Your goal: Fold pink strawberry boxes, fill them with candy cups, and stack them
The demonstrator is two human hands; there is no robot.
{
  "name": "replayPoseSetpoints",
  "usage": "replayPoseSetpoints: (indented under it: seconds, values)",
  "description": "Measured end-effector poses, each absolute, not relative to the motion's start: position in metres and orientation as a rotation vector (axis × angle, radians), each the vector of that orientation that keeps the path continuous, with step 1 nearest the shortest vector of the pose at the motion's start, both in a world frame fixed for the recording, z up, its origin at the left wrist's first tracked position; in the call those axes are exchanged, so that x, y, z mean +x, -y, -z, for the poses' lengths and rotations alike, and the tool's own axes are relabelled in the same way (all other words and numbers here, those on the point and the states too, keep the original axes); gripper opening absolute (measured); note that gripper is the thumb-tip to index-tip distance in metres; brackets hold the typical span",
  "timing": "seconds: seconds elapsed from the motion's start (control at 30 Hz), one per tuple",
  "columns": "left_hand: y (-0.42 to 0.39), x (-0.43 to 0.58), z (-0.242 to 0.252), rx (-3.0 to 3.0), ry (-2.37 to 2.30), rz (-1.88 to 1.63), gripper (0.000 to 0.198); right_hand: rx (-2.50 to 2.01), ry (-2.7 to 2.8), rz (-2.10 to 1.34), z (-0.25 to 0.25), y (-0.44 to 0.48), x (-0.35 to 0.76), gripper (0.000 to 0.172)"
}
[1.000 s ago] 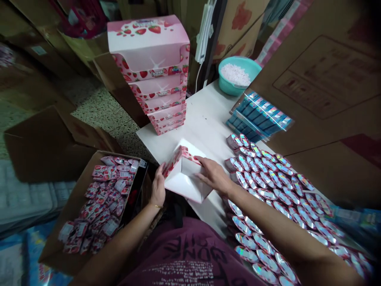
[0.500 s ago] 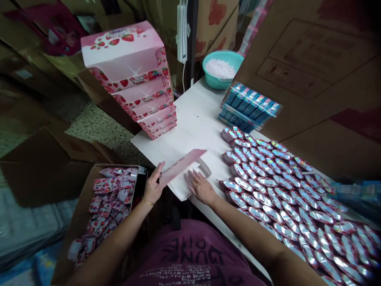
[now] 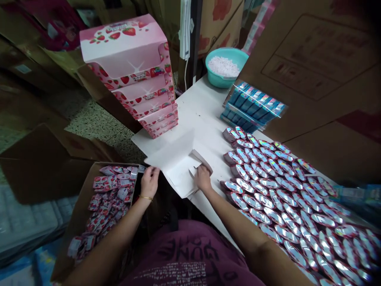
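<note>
A white-insided cardboard display box (image 3: 182, 174) lies at the table's near edge, its lid (image 3: 175, 149) folded back and its plain inside showing. My right hand (image 3: 203, 177) is closed on a flap at the box's right side; its fingertips are partly hidden by the card. Just below the lid's left corner is my left hand (image 3: 149, 182), loosely curled with its fingers slightly apart, and I see nothing in it. Behind the box rises a stack of pink strawberry-printed boxes (image 3: 133, 59).
Many shiny-topped packets (image 3: 268, 182) stand in rows at right. Blue packs (image 3: 253, 105) lean by a large brown carton (image 3: 315, 71). A teal bowl (image 3: 220, 81) holds small white pieces. At lower left, an open carton (image 3: 76, 222) contains pink packets (image 3: 104, 202).
The box's lid has swung away from me and now lies back. My left hand has come off it, down and left. My right hand has moved from the box's inside to its right flap.
</note>
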State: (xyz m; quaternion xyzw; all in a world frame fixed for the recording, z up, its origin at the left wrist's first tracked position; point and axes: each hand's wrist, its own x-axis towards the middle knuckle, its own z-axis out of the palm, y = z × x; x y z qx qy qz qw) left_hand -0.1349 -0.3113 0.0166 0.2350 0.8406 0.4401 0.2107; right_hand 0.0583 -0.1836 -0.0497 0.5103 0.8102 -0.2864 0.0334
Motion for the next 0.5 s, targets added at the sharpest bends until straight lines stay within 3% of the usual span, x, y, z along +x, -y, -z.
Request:
replayPoseSetpoints:
  seconds: [0.17,0.3,0.5]
  values:
    - [0.32,-0.104,-0.005,0.369,-2.223,-1.012,0.034,1.579,-2.39,0.973,0.061,0.175,0.04,0.041]
    - [0.285,-0.08,0.008,0.749,-1.905,-1.038,0.024,1.496,-2.376,1.021,0.067,0.175,0.038,0.037]
    - [0.231,-0.091,0.044,0.769,-1.828,-0.889,0.033,1.399,-2.37,1.04,0.069,0.171,0.036,0.034]
